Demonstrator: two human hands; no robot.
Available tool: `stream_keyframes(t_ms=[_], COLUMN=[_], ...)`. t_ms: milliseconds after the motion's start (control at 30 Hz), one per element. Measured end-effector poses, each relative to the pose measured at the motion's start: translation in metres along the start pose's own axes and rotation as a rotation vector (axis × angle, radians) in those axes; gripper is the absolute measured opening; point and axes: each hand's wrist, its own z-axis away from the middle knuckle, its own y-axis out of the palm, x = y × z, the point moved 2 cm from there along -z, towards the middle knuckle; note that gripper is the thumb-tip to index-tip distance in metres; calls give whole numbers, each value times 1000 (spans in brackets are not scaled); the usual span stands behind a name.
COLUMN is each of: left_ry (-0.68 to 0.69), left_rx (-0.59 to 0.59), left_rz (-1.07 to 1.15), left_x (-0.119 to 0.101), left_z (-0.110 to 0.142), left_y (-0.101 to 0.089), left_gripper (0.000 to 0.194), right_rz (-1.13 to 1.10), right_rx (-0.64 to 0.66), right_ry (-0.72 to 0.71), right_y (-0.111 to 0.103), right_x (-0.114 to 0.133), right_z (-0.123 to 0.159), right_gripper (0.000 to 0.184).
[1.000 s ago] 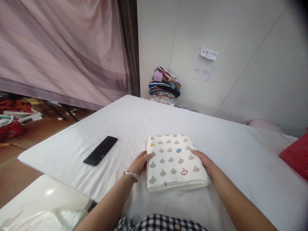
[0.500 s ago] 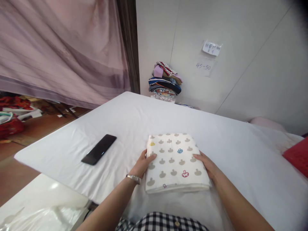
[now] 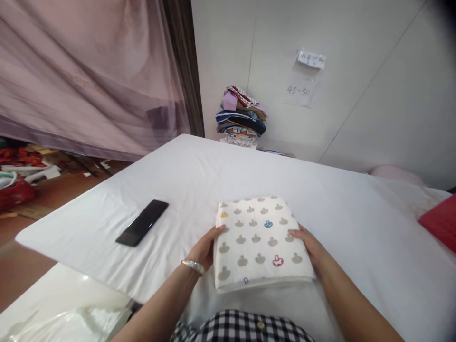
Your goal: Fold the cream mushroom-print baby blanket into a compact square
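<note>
A folded white cloth (image 3: 261, 244) printed with grey mushrooms, plus a few yellow, blue and red ones, lies in front of me near the table's front edge. My left hand (image 3: 210, 242) grips its left side, thumb on top and fingers hidden beneath or behind the edge. On the opposite side my right hand (image 3: 308, 244) holds the cloth the same way, its thumb resting on the upper face. The table under it has a white cover (image 3: 199, 175). Left of the cloth lies a black phone (image 3: 142, 223), apart from both hands.
A stack of folded fabrics (image 3: 242, 116) stands behind the table's far edge, by the wall. At the right edge is a red container (image 3: 440, 221). A pink curtain (image 3: 89, 71) hangs at the left. Clear plastic (image 3: 71, 325) lies on a lower white surface at bottom left.
The view has shifted slightly. My left thumb has slid a little outward toward the cloth's left edge. Both hands still hold the folded cloth in about the same place.
</note>
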Motion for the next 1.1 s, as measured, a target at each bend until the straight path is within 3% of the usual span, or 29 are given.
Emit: stream_keyframes(t_ms=[133, 533, 800, 933, 1100], left_ry=[16, 326, 540, 606, 590], left_rx=[3, -112, -86, -131, -171], left_rz=[-38, -260, -551, -783, -1020], left_x=[2, 5, 4, -1, -1], left_z=[-1, -10, -6, 5, 15], left_y=[2, 11, 21, 37, 61], left_gripper=[48, 62, 66, 67, 79], right_rz=[36, 107, 213, 387, 883], right_rx=[-11, -70, -163, -231, -314], right_ry=[-23, -54, -95, -148, -363], right_y=[1, 4, 14, 27, 57], right_x=[2, 16, 27, 31, 36], right_z=[3, 17, 28, 30, 34], right_gripper=[52, 52, 60, 62, 62])
